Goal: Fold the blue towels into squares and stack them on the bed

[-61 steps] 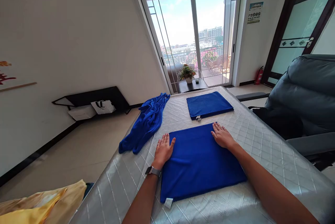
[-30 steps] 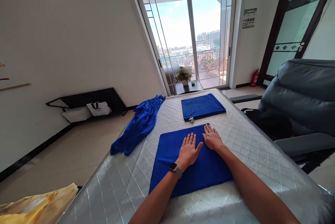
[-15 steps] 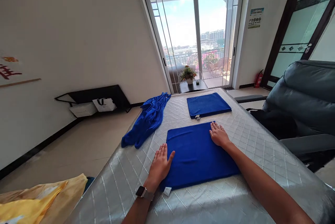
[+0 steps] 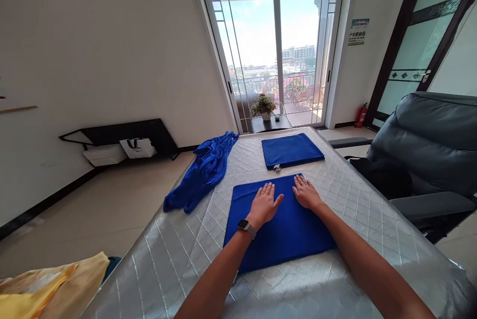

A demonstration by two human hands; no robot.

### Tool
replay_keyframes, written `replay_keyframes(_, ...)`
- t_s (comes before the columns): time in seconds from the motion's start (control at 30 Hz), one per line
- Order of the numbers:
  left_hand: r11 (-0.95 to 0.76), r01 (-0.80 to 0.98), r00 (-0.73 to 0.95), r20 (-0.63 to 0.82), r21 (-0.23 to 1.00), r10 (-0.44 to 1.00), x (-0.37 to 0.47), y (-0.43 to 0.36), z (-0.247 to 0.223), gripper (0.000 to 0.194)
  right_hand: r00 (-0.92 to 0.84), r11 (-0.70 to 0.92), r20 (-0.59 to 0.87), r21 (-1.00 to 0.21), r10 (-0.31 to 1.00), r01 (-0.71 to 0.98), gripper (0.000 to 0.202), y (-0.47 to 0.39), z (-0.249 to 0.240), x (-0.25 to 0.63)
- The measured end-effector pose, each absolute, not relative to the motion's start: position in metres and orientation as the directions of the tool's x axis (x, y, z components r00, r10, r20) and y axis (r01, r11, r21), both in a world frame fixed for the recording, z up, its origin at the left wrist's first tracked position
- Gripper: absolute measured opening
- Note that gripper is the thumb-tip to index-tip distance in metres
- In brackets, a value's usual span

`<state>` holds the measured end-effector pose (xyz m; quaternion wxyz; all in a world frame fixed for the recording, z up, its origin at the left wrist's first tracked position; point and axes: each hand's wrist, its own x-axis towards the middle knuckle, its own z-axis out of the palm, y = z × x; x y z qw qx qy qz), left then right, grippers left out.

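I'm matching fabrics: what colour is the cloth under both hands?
The cloth is blue, best seen in the head view.

The far cloth (image 4: 292, 150) lies behind the near cloth (image 4: 288, 234), the third (image 4: 206, 172) to their left.

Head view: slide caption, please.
Left hand and right hand flat on a folded blue cloth, a second folded cloth beyond, a crumpled cloth to the left.

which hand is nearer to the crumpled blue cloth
Left. The left hand lies palm down on the nearer folded, rectangular blue cloth, to the right of the crumpled blue cloth; the right hand is farther right, near the folded cloth's far right corner.
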<state>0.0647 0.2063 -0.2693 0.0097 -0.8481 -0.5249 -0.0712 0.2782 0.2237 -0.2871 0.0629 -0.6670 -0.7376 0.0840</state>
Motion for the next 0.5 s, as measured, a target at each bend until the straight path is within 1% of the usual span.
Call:
replay_keyframes(0.07, -0.473, 0.874, 0.458, 0.13, 0.116, 0.879, 0.108, 0.223, -0.272, 0.077, -0.097, 0.093, -0.009, -0.21, 0.995, 0.973, 0.066, 0.228, -0.293, 0.278)
replay_keyframes(0.13, -0.462, 0.873, 0.446, 0.129, 0.155, 0.886, 0.139, 0.235, -0.278, 0.076, -0.106, 0.106, 0.014, -0.208, 0.994, 0.972, 0.065, 0.229, -0.298, 0.278)
replay_keyframes(0.23, -0.431, 0.887, 0.413, 0.135, 0.167, 0.901, 0.149, 0.244, -0.289, 0.075, -0.096, 0.099, 0.022, -0.21, 0.995, 0.973, 0.064, 0.228, -0.301, 0.279)
replay_keyframes(0.33, -0.389, 0.911, 0.37, 0.149, 0.134, 0.917, 0.115, 0.247, -0.296, 0.074, -0.077, 0.076, 0.006, -0.221, 0.997, 0.972, 0.065, 0.228, -0.298, 0.277)
replay_keyframes(0.43, -0.284, 0.955, 0.27, 0.15, 0.08, 0.951, 0.05, 0.25, -0.299, 0.078, -0.074, 0.071, -0.004, -0.229, 0.997, 0.971, 0.066, 0.228, -0.295, 0.276)
replay_keyframes(0.5, -0.222, 0.974, 0.211, 0.177, 0.048, 0.961, 0.002, 0.252, -0.3, 0.08, -0.078, 0.076, -0.002, -0.227, 0.997, 0.971, 0.066, 0.228, -0.295, 0.276)
